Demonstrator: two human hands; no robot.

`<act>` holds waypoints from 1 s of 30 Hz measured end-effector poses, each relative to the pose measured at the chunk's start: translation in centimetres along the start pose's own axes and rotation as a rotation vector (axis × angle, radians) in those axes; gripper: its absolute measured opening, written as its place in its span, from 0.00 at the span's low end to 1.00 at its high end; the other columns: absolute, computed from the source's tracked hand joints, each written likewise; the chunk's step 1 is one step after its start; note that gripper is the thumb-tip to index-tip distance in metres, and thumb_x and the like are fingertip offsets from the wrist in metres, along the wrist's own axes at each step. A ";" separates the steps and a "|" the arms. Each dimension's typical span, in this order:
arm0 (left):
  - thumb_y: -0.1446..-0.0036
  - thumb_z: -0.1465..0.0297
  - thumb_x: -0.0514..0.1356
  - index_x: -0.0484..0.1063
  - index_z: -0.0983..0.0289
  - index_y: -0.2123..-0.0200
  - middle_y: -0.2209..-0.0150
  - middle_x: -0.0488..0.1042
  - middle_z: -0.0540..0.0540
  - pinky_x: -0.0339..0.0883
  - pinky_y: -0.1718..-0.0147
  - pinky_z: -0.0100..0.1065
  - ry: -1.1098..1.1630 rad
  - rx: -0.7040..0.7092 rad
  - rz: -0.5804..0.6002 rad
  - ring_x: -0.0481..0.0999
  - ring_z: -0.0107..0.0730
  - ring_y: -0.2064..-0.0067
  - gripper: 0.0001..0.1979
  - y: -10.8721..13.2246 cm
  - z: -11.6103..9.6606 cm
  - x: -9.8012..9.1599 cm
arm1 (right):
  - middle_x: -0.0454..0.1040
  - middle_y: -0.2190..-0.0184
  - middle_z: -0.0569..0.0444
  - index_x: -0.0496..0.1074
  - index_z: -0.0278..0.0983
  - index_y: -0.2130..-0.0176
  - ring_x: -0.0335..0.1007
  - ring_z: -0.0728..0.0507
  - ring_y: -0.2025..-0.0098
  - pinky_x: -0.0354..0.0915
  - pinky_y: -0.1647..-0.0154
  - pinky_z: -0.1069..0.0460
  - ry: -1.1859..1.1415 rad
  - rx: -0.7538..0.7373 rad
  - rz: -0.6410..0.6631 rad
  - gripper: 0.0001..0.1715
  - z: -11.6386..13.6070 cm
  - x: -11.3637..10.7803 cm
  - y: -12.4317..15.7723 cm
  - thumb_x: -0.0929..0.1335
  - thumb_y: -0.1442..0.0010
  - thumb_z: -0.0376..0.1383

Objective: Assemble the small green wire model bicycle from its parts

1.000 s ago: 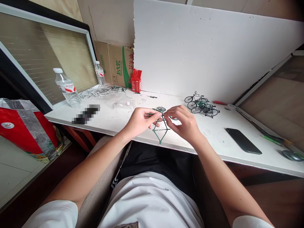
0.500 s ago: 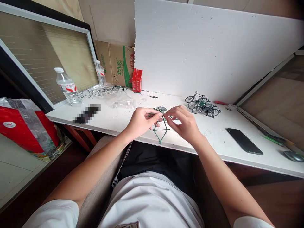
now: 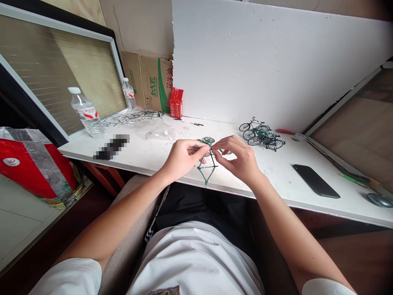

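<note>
A slim, dark-green diamond-shaped miniature bicycle frame [image 3: 207, 167] hangs from the fingertips, its pointed end toward the person's body, over the near edge of the white tabletop [image 3: 270, 180]. The left hand [image 3: 184, 159] pinches its upper end between thumb and forefinger, with no gap to spare. The right hand [image 3: 237, 157] meets it there, thumb and forefinger tips almost together at the frame's top; whether they grip the frame or some tiny part cannot be told.

Just beyond the fingertips lies a small spoked dark wheel [image 3: 209, 140]; a green ring-shaped piece [image 3: 226, 152] shows partly behind the right fingers. Farther off, to the right of the fingers, stands a cluster of black and green miniature bicycles [image 3: 260, 134]. Ahead and left of them are short thin black rods [image 3: 196, 124], a crumpled clear plastic bag [image 3: 161, 133] and a small red cardboard box [image 3: 176, 103]. Well to the right of the right fingers lies a flat black smartphone [image 3: 317, 181].
</note>
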State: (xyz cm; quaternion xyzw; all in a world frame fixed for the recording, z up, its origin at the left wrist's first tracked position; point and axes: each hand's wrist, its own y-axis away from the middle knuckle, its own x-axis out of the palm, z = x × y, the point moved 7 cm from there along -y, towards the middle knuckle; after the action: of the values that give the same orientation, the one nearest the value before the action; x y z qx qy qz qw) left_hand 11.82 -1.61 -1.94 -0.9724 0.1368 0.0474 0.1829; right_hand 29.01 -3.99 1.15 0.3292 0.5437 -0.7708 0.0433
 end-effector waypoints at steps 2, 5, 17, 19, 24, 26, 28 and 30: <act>0.36 0.55 0.68 0.84 0.66 0.59 0.62 0.85 0.61 0.71 0.75 0.30 -0.016 0.040 -0.015 0.84 0.36 0.68 0.18 0.1 -0.2 0.0 | 0.84 0.60 0.50 0.82 0.44 0.56 0.79 0.39 0.58 0.77 0.66 0.45 -0.032 0.019 -0.019 0.04 -0.2 -0.1 0.0 0.74 0.31 0.36; 0.36 0.57 0.68 0.84 0.66 0.59 0.63 0.85 0.60 0.74 0.71 0.31 -0.042 0.082 -0.047 0.84 0.35 0.68 0.17 0.2 -0.7 0.0 | 0.85 0.60 0.50 0.83 0.45 0.57 0.80 0.39 0.58 0.78 0.67 0.45 -0.076 0.069 -0.030 0.03 -0.5 -0.3 0.0 0.75 0.31 0.38; 0.33 0.58 0.66 0.85 0.64 0.53 0.57 0.86 0.60 0.79 0.65 0.33 -0.199 0.260 -0.190 0.86 0.37 0.65 0.16 1.8 -2.2 0.3 | 0.86 0.61 0.50 0.87 0.46 0.59 0.83 0.40 0.59 0.78 0.68 0.46 -0.254 0.181 -0.123 0.04 -0.5 -1.1 0.0 0.77 0.34 0.41; 0.32 0.58 0.66 0.85 0.63 0.53 0.56 0.86 0.61 0.79 0.65 0.33 -0.223 0.290 -0.203 0.86 0.37 0.65 0.16 2.1 -2.6 0.3 | 0.86 0.61 0.50 0.87 0.46 0.59 0.83 0.39 0.59 0.79 0.68 0.46 -0.228 0.167 -0.132 0.04 -0.3 -1.4 -0.1 0.78 0.34 0.42; 0.30 0.59 0.65 0.86 0.62 0.53 0.57 0.86 0.61 0.78 0.64 0.34 -0.310 0.382 -0.219 0.85 0.37 0.64 0.14 2.6 -3.4 0.4 | 0.86 0.61 0.50 0.88 0.46 0.59 0.83 0.37 0.58 0.79 0.69 0.45 -0.213 0.136 -0.138 0.04 0.1 -1.7 -0.2 0.79 0.36 0.41; 0.30 0.60 0.64 0.86 0.61 0.52 0.57 0.86 0.60 0.78 0.63 0.35 -0.352 0.412 -0.228 0.84 0.37 0.64 0.14 2.7 -3.5 0.5 | 0.87 0.61 0.50 0.88 0.46 0.59 0.84 0.38 0.58 0.79 0.69 0.45 -0.217 0.139 -0.143 0.04 0.2 -1.8 -0.2 0.79 0.36 0.41; 0.29 0.60 0.64 0.85 0.60 0.52 0.58 0.86 0.60 0.77 0.61 0.36 -0.391 0.440 -0.234 0.83 0.37 0.64 0.14 2.8 -3.6 0.6 | 0.87 0.60 0.50 0.88 0.47 0.59 0.84 0.38 0.58 0.79 0.69 0.45 -0.231 0.138 -0.150 0.04 0.3 -1.9 -0.3 0.79 0.36 0.40; 0.29 0.60 0.63 0.85 0.60 0.52 0.58 0.86 0.60 0.76 0.61 0.36 -0.405 0.465 -0.243 0.83 0.36 0.64 0.14 3.0 -3.6 0.7 | 0.87 0.60 0.50 0.88 0.47 0.58 0.84 0.38 0.58 0.79 0.69 0.45 -0.244 0.128 -0.159 0.04 0.4 -2.0 -0.3 0.79 0.35 0.39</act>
State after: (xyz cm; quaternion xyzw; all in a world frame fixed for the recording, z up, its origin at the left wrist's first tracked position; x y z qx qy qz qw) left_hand 11.75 -5.77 0.27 -0.8846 -0.0119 0.1850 0.4279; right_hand 30.24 -4.80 2.53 0.1910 0.5085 -0.8392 0.0270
